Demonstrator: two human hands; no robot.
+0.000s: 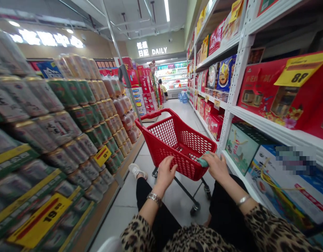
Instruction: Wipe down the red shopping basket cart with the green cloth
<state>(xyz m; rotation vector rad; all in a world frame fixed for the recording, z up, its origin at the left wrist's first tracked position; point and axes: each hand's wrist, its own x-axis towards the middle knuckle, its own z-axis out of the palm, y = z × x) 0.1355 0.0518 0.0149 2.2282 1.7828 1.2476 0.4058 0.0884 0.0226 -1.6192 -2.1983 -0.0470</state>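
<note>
Both my hands rest on the rear rim of a red plastic wheeled shopping basket (174, 143). My left hand (165, 172) curls over the rim, and a metal bracelet circles its wrist. My right hand (216, 166) presses a small teal cloth (203, 161) against the rim's right corner. The basket's mesh interior looks bare where it shows, though my hands hide part of it. Leopard-print sleeves (219, 238) cover my forearms, and my black trousers and a white shoe (137, 170) show below the basket.
Stacked drink cans (72, 129) line the left shelves, and red gift boxes (282, 91) fill white shelving (236, 94) on the right. A white tiled aisle (174, 112) runs ahead between them. A thin metal pole (124, 80) rises from the basket. A person (163, 90) stands far off.
</note>
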